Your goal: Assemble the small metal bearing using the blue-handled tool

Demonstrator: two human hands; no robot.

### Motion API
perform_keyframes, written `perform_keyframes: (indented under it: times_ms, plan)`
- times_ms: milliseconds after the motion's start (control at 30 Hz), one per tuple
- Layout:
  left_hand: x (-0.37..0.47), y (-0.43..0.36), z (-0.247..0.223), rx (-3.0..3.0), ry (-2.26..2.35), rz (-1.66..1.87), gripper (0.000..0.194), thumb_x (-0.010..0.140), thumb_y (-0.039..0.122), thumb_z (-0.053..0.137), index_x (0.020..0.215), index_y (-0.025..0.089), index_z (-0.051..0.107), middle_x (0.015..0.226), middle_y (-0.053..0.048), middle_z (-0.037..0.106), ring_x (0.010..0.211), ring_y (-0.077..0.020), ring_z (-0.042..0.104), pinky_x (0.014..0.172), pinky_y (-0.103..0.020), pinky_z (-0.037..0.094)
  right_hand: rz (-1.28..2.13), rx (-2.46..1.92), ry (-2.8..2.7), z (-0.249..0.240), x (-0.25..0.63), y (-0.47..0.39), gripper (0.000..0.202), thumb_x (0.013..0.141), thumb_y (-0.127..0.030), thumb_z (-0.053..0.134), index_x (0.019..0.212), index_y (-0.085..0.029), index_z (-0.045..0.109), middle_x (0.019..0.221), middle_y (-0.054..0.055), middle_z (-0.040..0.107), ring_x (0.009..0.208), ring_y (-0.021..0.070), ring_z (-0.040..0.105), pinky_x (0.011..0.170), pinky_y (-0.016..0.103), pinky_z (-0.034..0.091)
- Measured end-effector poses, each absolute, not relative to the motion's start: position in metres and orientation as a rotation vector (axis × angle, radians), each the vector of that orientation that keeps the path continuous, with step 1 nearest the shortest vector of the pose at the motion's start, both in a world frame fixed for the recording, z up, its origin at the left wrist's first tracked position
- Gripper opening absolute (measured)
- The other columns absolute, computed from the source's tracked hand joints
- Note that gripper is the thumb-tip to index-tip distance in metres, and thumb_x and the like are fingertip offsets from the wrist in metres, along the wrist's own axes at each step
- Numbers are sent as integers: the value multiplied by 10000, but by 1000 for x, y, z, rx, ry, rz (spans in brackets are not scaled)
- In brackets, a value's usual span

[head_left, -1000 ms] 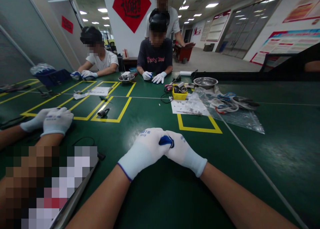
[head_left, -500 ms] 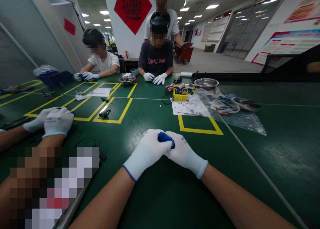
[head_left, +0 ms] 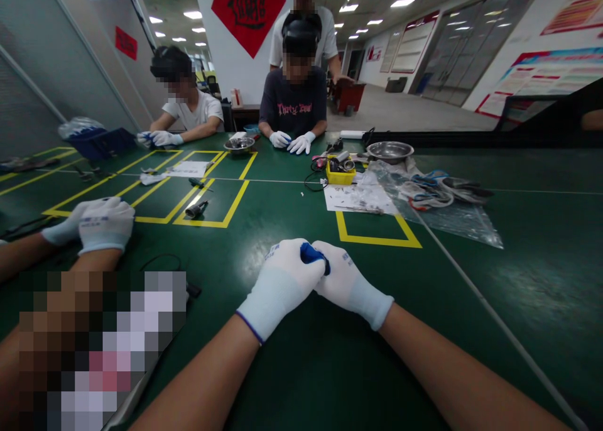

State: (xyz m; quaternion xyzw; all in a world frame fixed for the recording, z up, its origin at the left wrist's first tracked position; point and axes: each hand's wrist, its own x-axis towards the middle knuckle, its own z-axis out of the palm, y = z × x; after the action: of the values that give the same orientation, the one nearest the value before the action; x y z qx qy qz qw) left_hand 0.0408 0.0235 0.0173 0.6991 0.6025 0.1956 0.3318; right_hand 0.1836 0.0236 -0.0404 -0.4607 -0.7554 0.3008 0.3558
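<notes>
My left hand (head_left: 285, 280) and my right hand (head_left: 348, 280), both in white gloves with blue palms, meet above the green table (head_left: 292, 381). The fingers of both are curled in and pressed together. Whatever lies between them, if anything, is hidden. Beyond my hands is a yellow taped rectangle (head_left: 377, 240), with a white sheet (head_left: 336, 198) bearing small parts at its far edge. A yellow bin (head_left: 340, 177) full of parts stands behind the sheet.
At the left are a co-worker's gloved hands (head_left: 106, 223). A metal bowl (head_left: 390, 151) and a plastic bag (head_left: 475, 227) with gloves lie at the right. Two people with gloved hands sit across the table; another person stands behind. A dark metal part (head_left: 195, 210) lies left of centre.
The view has shifted slightly, with the far table a little higher in the picture. My hands stay together in nearly the same pose.
</notes>
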Motion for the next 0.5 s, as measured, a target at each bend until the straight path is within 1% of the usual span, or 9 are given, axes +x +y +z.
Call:
perform_keyframes:
  times_ms: [167, 267, 367, 500]
  plan:
    - [46, 20, 19, 1862, 1612, 580, 148, 822, 241, 712, 696, 195, 651, 713, -20, 676, 689, -193, 608, 637, -308, 432, 764, -1185, -1903, -43, 185, 25, 137, 793, -200, 699, 781, -220, 565, 820, 21, 669, 747, 197, 637, 685, 321, 496]
    - [45, 23, 14, 1816, 1511, 719, 163, 818, 201, 706, 677, 195, 624, 706, -7, 657, 691, -181, 597, 653, -298, 450, 759, -1170, -1847, -43, 186, 26, 143, 788, -215, 687, 746, -227, 550, 765, 1, 649, 711, 184, 612, 660, 311, 475]
    - [41, 30, 5, 1597, 1337, 900, 140, 841, 154, 657, 711, 187, 615, 715, 5, 652, 699, -165, 615, 656, -271, 487, 837, -1192, -1729, -42, 186, 27, 135, 832, -292, 659, 764, -231, 559, 742, -5, 651, 694, 182, 618, 642, 308, 481]
    - [37, 39, -11, 1485, 1234, 1079, 74, 851, 170, 644, 778, 177, 637, 736, 1, 661, 724, -171, 640, 673, -268, 524, 869, -1250, -1565, -41, 185, 28, 190, 852, -403, 651, 795, -237, 579, 739, -2, 662, 708, 192, 642, 658, 317, 509]
